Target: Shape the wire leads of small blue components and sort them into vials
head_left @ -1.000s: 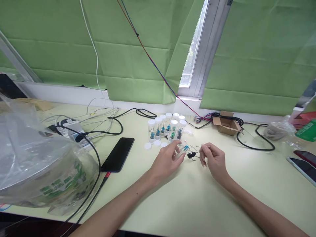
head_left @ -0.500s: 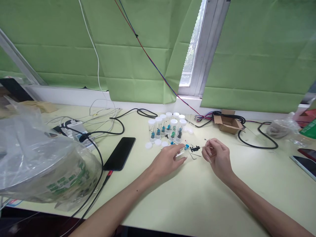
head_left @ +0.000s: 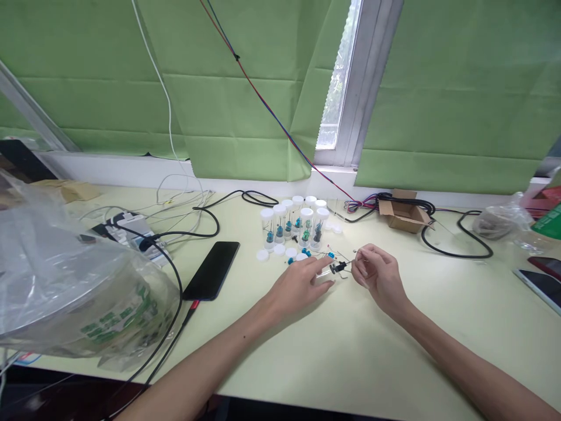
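My left hand [head_left: 295,285] is closed around a clear plastic vial [head_left: 323,272], gripped between thumb and fingers and lying on its side. From the right, my right hand [head_left: 377,273] pinches the thin metal stem of a small black part [head_left: 338,267]. That black part is at the open right end of the vial; whether it is inside cannot be made out. Small blue parts [head_left: 305,252] with thin stems lie on the table just beyond my left hand. Behind them several clear vials [head_left: 269,233] stand upright with white caps, holding blue, green or dark parts.
Loose white caps [head_left: 279,249] lie before the standing vials. A black phone [head_left: 212,270] and a large plastic-wrapped tub [head_left: 118,304] are on the left. At the back right sits an open cardboard box [head_left: 404,221] among black cables [head_left: 456,252]. Another phone [head_left: 538,287] lies far right.
My right hand has moved left with the black part, bringing it up to the vial's open end. My left hand stays nearly in place.
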`<state>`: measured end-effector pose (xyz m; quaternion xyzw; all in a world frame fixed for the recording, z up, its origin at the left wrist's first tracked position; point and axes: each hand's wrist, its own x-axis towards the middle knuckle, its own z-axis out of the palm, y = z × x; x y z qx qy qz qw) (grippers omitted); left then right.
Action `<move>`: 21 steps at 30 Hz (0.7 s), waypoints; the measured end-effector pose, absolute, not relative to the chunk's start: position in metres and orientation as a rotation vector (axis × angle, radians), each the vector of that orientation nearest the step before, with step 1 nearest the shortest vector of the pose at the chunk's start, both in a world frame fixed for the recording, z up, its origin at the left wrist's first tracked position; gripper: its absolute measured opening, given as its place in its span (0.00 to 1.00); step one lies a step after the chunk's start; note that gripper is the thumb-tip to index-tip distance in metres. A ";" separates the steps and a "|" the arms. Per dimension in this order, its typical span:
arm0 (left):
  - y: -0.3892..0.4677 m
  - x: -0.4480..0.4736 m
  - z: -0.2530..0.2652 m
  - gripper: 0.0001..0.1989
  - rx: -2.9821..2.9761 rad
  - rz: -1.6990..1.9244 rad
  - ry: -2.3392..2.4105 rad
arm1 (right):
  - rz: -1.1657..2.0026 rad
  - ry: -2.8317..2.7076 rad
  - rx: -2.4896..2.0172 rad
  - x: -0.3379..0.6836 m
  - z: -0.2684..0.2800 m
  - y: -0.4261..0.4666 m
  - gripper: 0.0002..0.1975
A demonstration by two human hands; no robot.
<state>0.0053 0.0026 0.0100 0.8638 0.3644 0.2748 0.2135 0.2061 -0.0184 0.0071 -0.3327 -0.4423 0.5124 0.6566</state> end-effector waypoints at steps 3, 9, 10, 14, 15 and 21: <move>0.002 0.006 0.009 0.23 2.396 0.770 1.031 | 1.156 -1.024 -0.765 0.207 0.004 -0.017 0.12; -0.001 0.007 0.008 0.22 2.398 0.772 1.036 | 1.168 -1.036 -0.776 0.208 0.003 -0.017 0.13; -0.002 0.007 0.008 0.22 2.399 0.768 1.037 | 1.177 -1.036 -0.776 0.208 0.003 -0.017 0.13; -0.005 0.010 0.007 0.22 2.399 0.760 1.033 | 1.224 -1.043 -0.775 0.207 0.001 -0.015 0.13; -0.005 0.010 0.007 0.22 2.395 0.766 1.029 | 1.234 -1.047 -0.777 0.207 0.000 -0.015 0.13; -0.006 0.013 0.004 0.22 2.357 0.792 1.024 | 1.251 -1.077 -0.791 0.208 -0.003 -0.014 0.12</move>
